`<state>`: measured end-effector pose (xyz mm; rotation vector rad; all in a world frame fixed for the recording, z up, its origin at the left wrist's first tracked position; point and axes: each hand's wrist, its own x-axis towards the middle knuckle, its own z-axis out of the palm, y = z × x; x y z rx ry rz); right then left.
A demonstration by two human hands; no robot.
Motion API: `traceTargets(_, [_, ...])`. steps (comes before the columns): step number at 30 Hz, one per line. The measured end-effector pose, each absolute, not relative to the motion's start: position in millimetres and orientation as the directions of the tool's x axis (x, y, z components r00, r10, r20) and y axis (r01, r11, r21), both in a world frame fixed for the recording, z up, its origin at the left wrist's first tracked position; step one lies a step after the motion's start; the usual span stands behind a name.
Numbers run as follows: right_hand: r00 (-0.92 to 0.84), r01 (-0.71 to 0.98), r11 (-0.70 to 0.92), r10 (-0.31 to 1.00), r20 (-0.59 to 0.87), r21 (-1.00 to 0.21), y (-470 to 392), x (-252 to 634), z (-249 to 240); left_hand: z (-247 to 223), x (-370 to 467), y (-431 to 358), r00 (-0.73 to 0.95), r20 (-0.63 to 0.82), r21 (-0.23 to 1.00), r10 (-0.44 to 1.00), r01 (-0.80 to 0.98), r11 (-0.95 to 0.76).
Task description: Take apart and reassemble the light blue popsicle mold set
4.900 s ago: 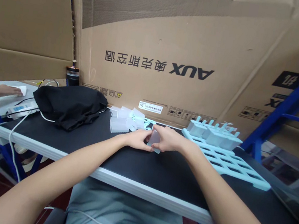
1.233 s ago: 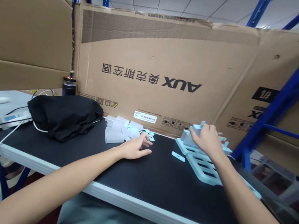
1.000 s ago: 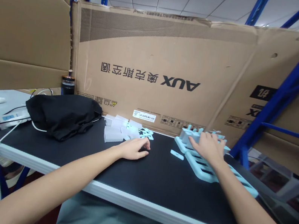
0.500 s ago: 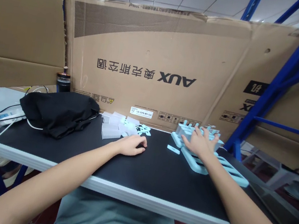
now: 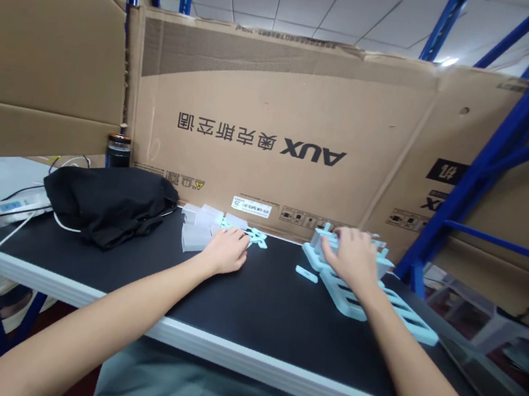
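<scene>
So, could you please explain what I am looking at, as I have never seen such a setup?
There is no machine, just a person's two bare hands, filmed by a camera worn on the head, looking forward and down. The right hand is over the standing molds in the pale blue rack. The left hand is at a pile of whitish molds and small blue pieces. I cannot tell whether either hand grips anything. One flat blue strip lies between the hands on the black table, a black cloth lies to the left, and cardboard stands behind.

Right hand [image 5: 352,261] hides part of pale-blue rack [image 5: 341,302]
</scene>
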<state>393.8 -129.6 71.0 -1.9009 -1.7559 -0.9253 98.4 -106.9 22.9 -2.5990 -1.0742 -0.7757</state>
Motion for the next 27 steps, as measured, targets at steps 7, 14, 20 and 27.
traceTargets(7, [-0.302, 0.952, 0.291, 0.944, 0.130, 0.098, -114.8, 375.0, 43.5, 19.4, 96.2, -101.5, 0.601, 0.516, -0.075, 0.610, 0.741, -0.667])
traceTargets(14, [-0.466, 0.875, 0.483, 0.861, 0.202, -0.041, -110.7, 346.7, 45.0, 22.2, 91.6, -97.7, 0.461, 0.566, -0.070, 0.683, 0.853, -0.518])
traceTargets(20, [-0.507, 0.856, 0.516, 0.849, 0.148, -0.022, -106.9, 335.4, 49.0, 22.3, 88.1, -96.1, 0.542, 0.467, -0.066, 0.698, 0.809, -0.584])
traceTargets(27, [-0.544, 0.822, 0.559, 0.827, 0.145, -0.107, -103.8, 352.6, 44.7, 23.8, 90.7, -100.3, 0.599, 0.400, 0.026, 0.694, 0.749, -0.662])
